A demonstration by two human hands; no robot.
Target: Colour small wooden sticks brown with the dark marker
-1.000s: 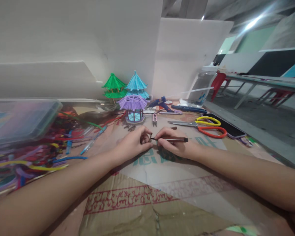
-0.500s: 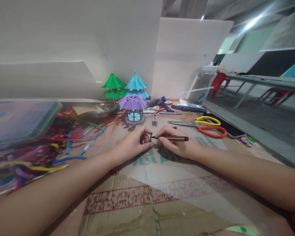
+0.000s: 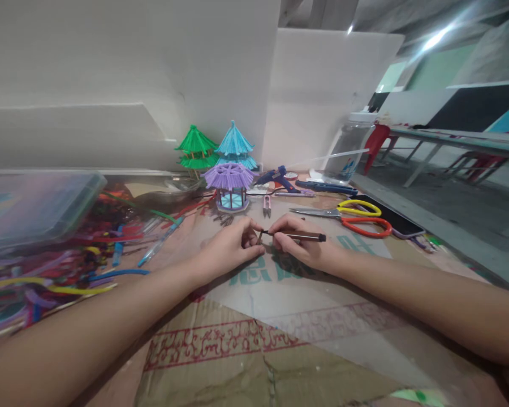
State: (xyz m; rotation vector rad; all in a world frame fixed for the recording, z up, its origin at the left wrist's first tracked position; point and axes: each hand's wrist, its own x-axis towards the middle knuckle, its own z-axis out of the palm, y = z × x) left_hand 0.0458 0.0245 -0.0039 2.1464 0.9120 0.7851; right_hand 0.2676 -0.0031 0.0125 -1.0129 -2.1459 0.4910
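Observation:
My left hand (image 3: 241,243) pinches a short, thin brown stick (image 3: 261,236) upright between thumb and fingers. From the right, my right hand (image 3: 297,240) grips a dark brown marker pen (image 3: 305,237), its tip at the stick's upper end. Both hands rest low over the printed cardboard (image 3: 212,345). Just beyond them stands a small purple-roofed pavilion model (image 3: 229,183), with a blue-roofed one (image 3: 234,144) and a green-roofed one (image 3: 194,144) behind it. Small pink-handled thread snips (image 3: 267,205) lie between the pavilion and my right hand.
Scissors with yellow and red handles (image 3: 360,217) lie right, by a phone (image 3: 394,220). A blue glue gun (image 3: 282,180), a blue utility knife (image 3: 326,187) and a clear jar (image 3: 350,150) are behind. Left, a plastic box (image 3: 42,209) sits among piled pipe cleaners (image 3: 55,271).
The pen tip has shifted slightly up and left, onto the stick's upper end. My right fingers moved a little with it; my left hand stays in place.

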